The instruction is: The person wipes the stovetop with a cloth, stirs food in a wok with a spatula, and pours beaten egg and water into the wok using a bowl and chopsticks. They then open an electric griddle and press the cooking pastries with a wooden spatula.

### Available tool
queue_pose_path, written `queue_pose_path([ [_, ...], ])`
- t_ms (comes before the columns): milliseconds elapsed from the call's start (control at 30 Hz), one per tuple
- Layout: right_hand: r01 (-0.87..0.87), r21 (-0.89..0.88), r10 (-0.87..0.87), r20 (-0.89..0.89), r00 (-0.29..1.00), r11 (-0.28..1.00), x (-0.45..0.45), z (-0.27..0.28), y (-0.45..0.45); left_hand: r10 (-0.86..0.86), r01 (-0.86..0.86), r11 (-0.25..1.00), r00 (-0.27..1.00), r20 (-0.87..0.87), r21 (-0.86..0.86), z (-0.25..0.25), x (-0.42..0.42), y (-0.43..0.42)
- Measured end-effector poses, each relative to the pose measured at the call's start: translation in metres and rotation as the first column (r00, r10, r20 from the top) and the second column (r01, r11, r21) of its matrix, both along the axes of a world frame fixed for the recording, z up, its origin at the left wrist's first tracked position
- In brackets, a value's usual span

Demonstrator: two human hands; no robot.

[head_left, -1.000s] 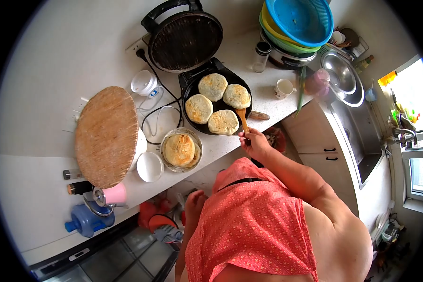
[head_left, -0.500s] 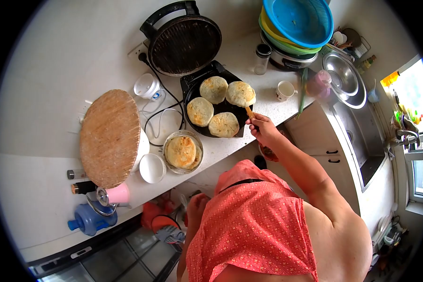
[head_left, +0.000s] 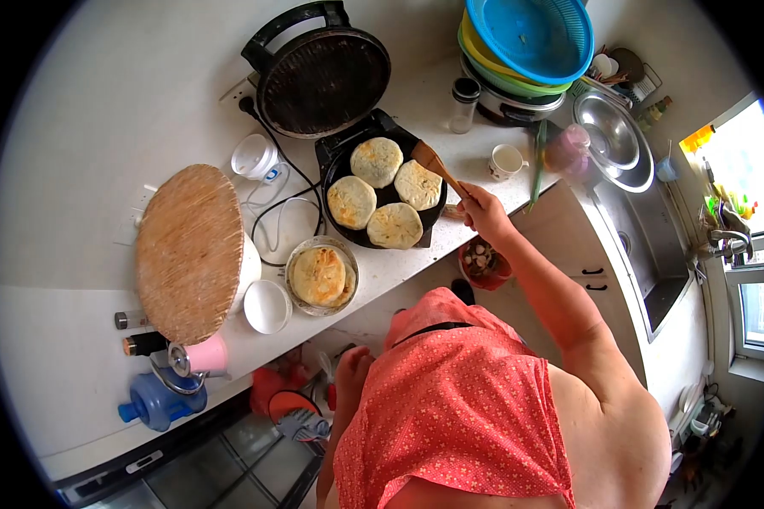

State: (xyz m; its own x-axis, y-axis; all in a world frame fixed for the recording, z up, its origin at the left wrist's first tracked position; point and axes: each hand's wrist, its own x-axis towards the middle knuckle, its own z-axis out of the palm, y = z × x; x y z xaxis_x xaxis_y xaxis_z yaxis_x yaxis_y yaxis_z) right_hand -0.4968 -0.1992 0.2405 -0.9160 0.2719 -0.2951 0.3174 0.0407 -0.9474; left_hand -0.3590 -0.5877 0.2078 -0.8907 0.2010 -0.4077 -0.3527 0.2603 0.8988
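Note:
My right hand [head_left: 484, 212] is closed round the handle of a wooden spatula [head_left: 430, 159]. The spatula's blade is at the right rim of an open electric griddle [head_left: 339, 225], beside the flatbread [head_left: 418, 185] on the right. Several round, browned flatbreads lie on the black plate, among them an upper flatbread [head_left: 376, 162] and a lower flatbread [head_left: 395, 225]. The ridged lid [head_left: 323, 82] stands raised behind. Low beside the red apron [head_left: 450, 399], my left hand [head_left: 353, 368] has curled fingers; what they hold, if anything, is hidden.
A bowl [head_left: 293, 297] of browned flatbreads and a white bowl [head_left: 267, 305] stand left of the griddle, near a large round woven lid [head_left: 188, 250]. Rightward are a glass jar [head_left: 463, 106], a cup [head_left: 506, 161], stacked basins [head_left: 530, 38] and the sink [head_left: 645, 233].
The flatbread that was lifted on the spatula at the upper right now lies on the griddle plate. The spatula has come out from under it, its blade now bare at the rim.

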Motion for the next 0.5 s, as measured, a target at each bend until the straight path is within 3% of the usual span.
queue_pose_path([
  [33,0.000,0.000,0.000,0.000,1.000,1.000,-0.004,-0.001,0.002,-0.005,0.005,0.999,1.000,-0.010,-0.035,0.004,0.000,0.001],
  [100,-0.059,0.212,0.056,0.021,0.998,0.975,-0.015,-0.004,0.007,-0.008,0.007,0.997,1.000,-0.019,-0.071,0.008,0.000,0.003],
  [133,-0.062,0.211,0.059,0.021,0.998,0.976,-0.023,-0.009,0.012,-0.016,0.012,0.995,0.999,-0.039,-0.098,0.006,0.000,0.002],
  [167,-0.014,0.547,0.118,-0.156,0.981,0.837,-0.031,-0.015,0.016,-0.024,0.017,0.992,0.998,-0.058,-0.125,0.004,0.001,0.001],
  [200,0.104,0.796,0.232,-0.296,0.927,0.597,-0.037,-0.021,0.020,-0.022,0.014,0.992,0.998,-0.058,-0.127,0.001,0.002,0.001],
  [233,0.012,0.828,0.207,-0.154,0.966,0.560,-0.041,0.002,0.015,0.005,-0.009,0.996,0.999,-0.042,-0.090,-0.001,0.004,0.000],
  [267,0.011,0.827,0.208,-0.154,0.966,0.563,-0.043,0.017,0.012,0.030,-0.032,0.998,0.999,-0.026,-0.053,-0.002,0.006,-0.001],
  [333,-0.248,0.900,0.223,0.175,0.959,0.360,-0.049,0.035,0.010,0.036,-0.037,0.996,0.999,-0.015,-0.079,0.007,0.006,0.004],
  [367,-0.316,0.904,0.267,0.241,0.933,0.288,-0.052,0.035,0.012,0.042,-0.042,0.994,0.999,-0.003,-0.102,0.011,0.005,0.006],
  [500,-0.436,0.858,0.324,0.345,0.881,0.272,-0.046,0.057,0.022,0.082,-0.081,0.993,0.997,0.013,-0.088,0.013,0.005,0.009],
])
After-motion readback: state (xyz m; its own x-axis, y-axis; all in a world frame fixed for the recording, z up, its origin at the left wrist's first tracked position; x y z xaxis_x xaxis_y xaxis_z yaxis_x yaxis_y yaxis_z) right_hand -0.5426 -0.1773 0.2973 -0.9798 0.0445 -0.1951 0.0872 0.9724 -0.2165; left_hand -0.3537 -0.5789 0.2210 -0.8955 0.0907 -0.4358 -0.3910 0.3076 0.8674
